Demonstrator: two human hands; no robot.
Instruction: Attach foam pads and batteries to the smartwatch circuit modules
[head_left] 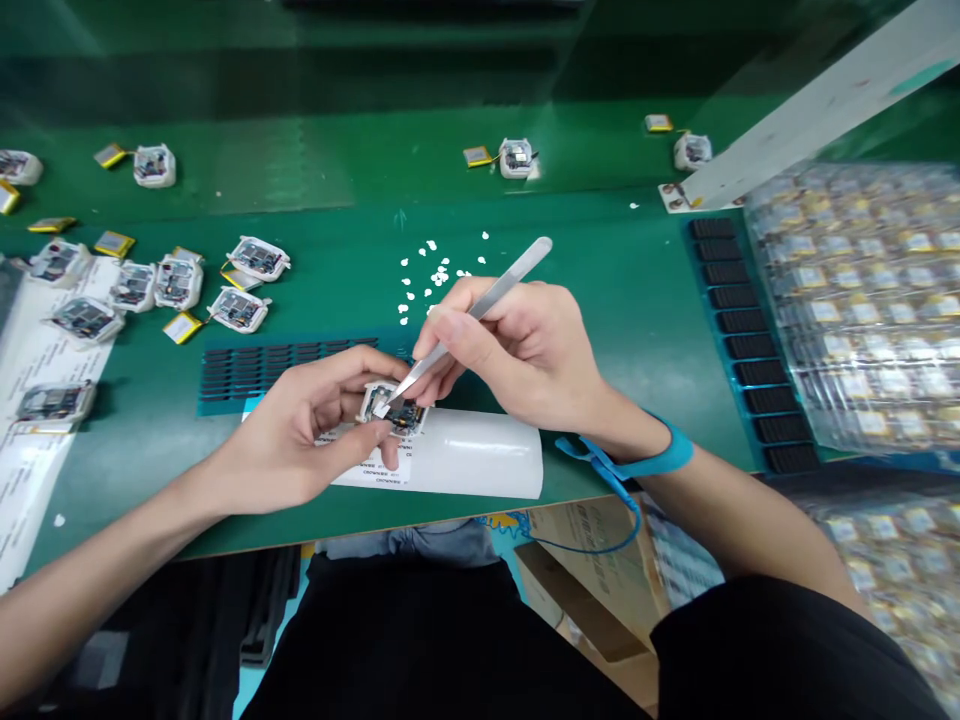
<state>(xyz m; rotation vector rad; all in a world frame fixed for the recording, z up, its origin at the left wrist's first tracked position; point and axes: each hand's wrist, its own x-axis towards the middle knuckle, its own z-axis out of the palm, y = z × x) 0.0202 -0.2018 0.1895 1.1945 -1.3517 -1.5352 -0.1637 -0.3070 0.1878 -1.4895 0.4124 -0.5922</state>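
Observation:
My left hand (307, 430) grips a small white-framed circuit board housing (409, 414) between thumb and fingers, over a curled white sheet (487, 455) printed with dark lettering. In my right hand (517, 350) is a pair of metal tweezers (510, 280), held like a pen. Its tips reach down to the board, where a small white piece shows right at them; whether the tips pinch it I cannot tell. Beyond my right hand, several small white stickers (440, 276) lie scattered on the green bench mat. Part of the housing is hidden by my fingers.
Several similar housings (240, 308) with yellow-edged battery packs (182, 327) lie at the left and far side. A sheet of black strips (251, 370) lies behind my left hand; another strip column (742, 340) runs beside stacked clear trays (862, 310). A blue wrist strap (667, 450) trails a cord.

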